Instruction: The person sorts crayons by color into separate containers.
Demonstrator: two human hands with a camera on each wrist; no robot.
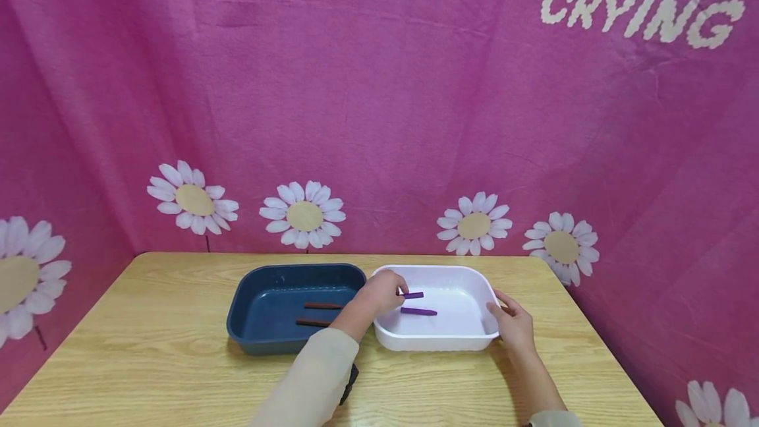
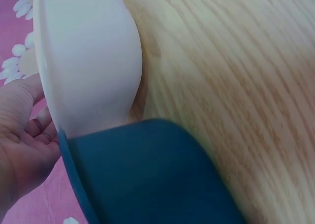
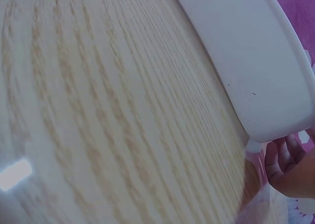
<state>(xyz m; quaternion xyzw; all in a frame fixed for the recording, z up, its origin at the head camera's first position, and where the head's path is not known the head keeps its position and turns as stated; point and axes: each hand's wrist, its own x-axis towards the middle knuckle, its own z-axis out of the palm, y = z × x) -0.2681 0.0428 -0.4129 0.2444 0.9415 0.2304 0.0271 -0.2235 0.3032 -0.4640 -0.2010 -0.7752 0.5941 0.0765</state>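
Over the left side of the white plastic basin (image 1: pixel 435 342), my left hand (image 1: pixel 385 291) pinches the left end of a purple crayon (image 1: pixel 415 295). A second purple crayon (image 1: pixel 418 312) lies on the basin floor, just nearer to me. My right hand (image 1: pixel 514 324) grips the basin's right wall, thumb over the rim and fingers outside. In the right wrist view, curled fingers (image 3: pixel 283 157) show under the basin's end. The rims hide the crayons in the left wrist view, where my left hand (image 2: pixel 24 135) appears beyond the white wall.
A dark blue basin (image 1: pixel 261 348) stands to the left, close against the white one. Inside it lie a reddish-brown crayon (image 1: pixel 320 306) and a dark brown crayon (image 1: pixel 312 322), partly behind my left arm. Both basins stand on a wooden table (image 1: pixel 172 348) before a pink curtain (image 1: pixel 379 117).
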